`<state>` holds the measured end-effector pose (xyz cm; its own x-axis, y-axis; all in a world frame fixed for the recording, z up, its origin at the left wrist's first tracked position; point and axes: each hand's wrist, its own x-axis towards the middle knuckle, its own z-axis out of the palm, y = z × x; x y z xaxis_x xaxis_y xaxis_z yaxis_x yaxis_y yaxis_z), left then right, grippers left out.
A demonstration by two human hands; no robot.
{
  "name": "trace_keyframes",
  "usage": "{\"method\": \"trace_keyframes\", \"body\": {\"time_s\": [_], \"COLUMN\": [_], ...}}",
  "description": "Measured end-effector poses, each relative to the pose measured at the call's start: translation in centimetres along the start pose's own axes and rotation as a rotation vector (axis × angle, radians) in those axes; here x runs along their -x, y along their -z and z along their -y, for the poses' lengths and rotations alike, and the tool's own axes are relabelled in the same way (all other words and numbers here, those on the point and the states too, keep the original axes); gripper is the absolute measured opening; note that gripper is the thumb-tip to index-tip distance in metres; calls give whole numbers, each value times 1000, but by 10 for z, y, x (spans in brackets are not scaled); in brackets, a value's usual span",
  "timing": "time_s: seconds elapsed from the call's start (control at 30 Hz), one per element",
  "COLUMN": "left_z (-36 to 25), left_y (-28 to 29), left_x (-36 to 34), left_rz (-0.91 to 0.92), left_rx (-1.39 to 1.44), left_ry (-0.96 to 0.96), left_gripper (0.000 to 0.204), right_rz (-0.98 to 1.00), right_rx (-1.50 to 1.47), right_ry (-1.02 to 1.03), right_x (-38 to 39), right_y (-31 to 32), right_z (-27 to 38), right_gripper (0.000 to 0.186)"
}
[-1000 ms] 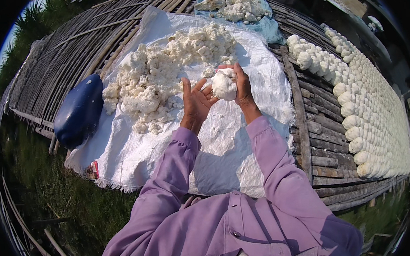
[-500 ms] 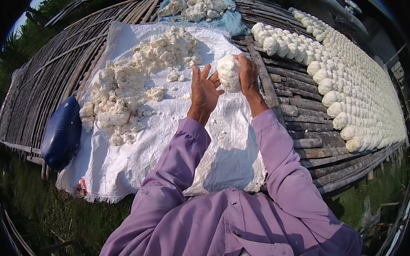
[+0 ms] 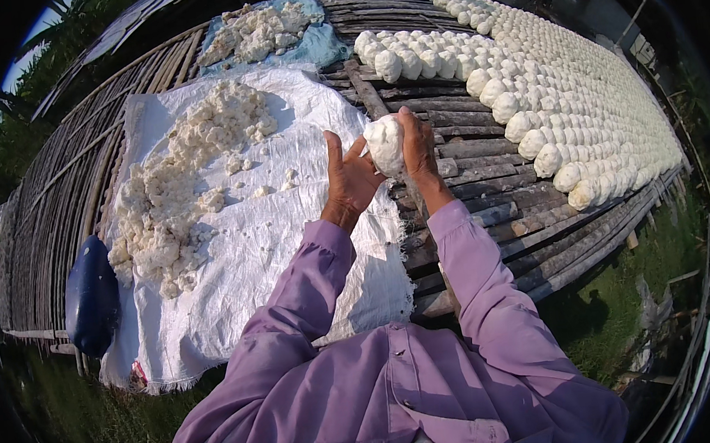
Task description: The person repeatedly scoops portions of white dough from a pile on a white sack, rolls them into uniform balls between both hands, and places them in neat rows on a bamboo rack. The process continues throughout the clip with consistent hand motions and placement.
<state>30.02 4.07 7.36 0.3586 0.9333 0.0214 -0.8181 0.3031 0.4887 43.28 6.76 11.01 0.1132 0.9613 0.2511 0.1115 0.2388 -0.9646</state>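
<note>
My right hand (image 3: 420, 151) is wrapped round the right side of a white, lumpy, dough-like ball (image 3: 384, 144), held up above the right edge of a white woven sheet (image 3: 265, 236). On the ball's left side is my left hand (image 3: 349, 187), palm up, with its thumb and fingers spread; some fingertips come up to the ball and are partly hidden by it. A crumbly off-white heap (image 3: 160, 198) of similar-looking stuff lies on the sheet, left of my hands. To the right stand many rows of finished-looking white balls (image 3: 586, 115), packed close together.
A platform of dark poles (image 3: 483, 171) carries everything. More off-white lumps (image 3: 259, 32) lie on a blue cloth (image 3: 320, 47) at the far side. A dark blue rounded container (image 3: 93, 297) rests by the sheet's left edge. Grass (image 3: 625, 310) borders the platform's near side.
My view has turned right, so the sheet and heap sit further left and the rows of balls lie closer to my hands. The ball stays in my right hand; my left hand remains spread.
</note>
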Motion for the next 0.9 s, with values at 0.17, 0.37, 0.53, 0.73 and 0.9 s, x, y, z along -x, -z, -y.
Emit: {"method": "trace_keyframes", "body": {"time_s": [0.17,0.37,0.53,0.73,0.9], "left_z": [36,75,98,125,145], "left_y": [-19,-45,-55,-47,-64], "left_x": [-33,-51,-63,-75,-78], "left_rz": [-110,-70,46,-6,157], "left_rx": [-50,26,-27,54,-109], "left_ry": [-67,89,196,161,196], "left_gripper": [99,90,116,99,89], "right_rz": [169,-307,-195,-98,-256], "right_rx": [185,336,-161,96,549], "right_ry": [151,465,75,230,466], "right_x": [11,3,-6,14,9], "right_y": [55,101,127,159,173], "right_z": [2,12,-21,-10,-16], "right_gripper": [68,63,76,75,62]}}
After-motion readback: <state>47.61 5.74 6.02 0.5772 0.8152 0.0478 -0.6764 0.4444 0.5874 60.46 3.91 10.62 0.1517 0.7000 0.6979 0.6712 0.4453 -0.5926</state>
